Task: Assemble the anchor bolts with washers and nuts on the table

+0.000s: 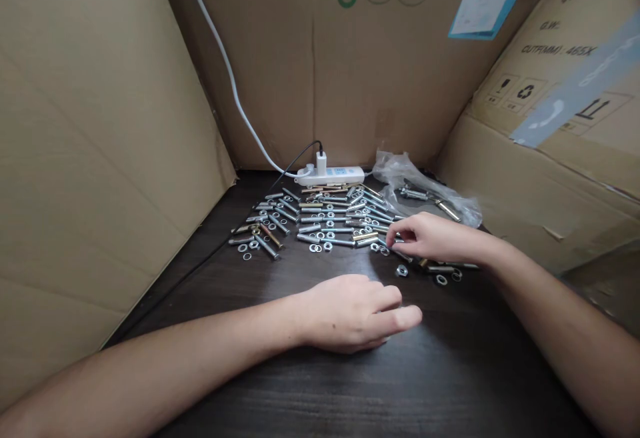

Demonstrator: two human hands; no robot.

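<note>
My left hand (353, 315) rests low over the dark table, back up, with its fingers curled in. Its palm is hidden, so whatever it may hold does not show. Farther off to the right, my right hand (427, 235) has thumb and index finger pinched together at the edge of the laid-out hardware. What is between those fingertips is too small to make out. A bolt (403, 255) lies just under them, with washers (384, 251) beside it. Nearer me sit a loose hex nut (401, 270) and a flat washer (441, 280).
Rows of bolts (325, 210) with nuts and washers cover the middle; another group (267, 246) lies left. Behind are a white power strip (333, 176) and a clear plastic bag (463, 209) with bolts. A black cable (200, 263) crosses the left side. Cardboard walls (270, 58) surround the table.
</note>
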